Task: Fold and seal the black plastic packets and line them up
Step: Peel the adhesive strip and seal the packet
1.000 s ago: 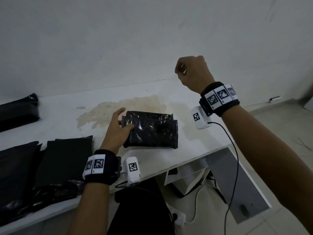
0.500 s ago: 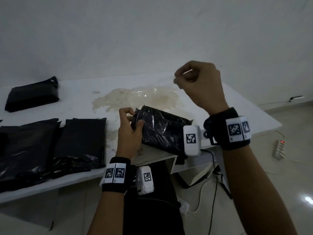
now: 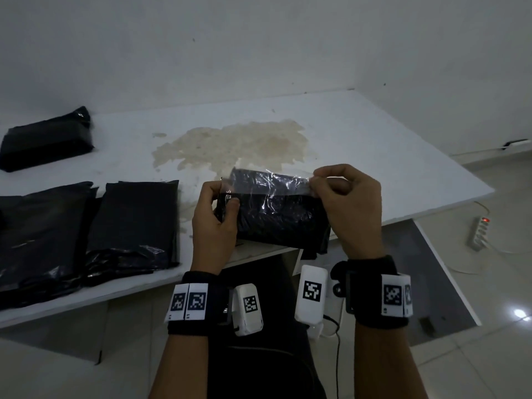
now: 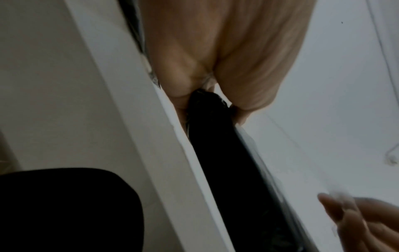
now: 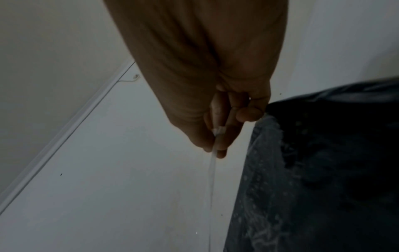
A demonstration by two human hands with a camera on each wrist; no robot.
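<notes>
Sealing step in hand: my left hand (image 3: 214, 223) grips the folded packet (image 3: 276, 217) at the table (image 3: 403, 174) edge; right hand (image 3: 348, 208) pinches clear tape (image 3: 267, 184) above. Next, I judge: press tape flat.

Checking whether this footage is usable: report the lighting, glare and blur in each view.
Head view: dim, sharp, glare on the clear tape strip across the held black plastic packet. Left wrist view: dark, left hand motion-blurred. Right wrist view: dim, soft, right hand shadowed.
</notes>
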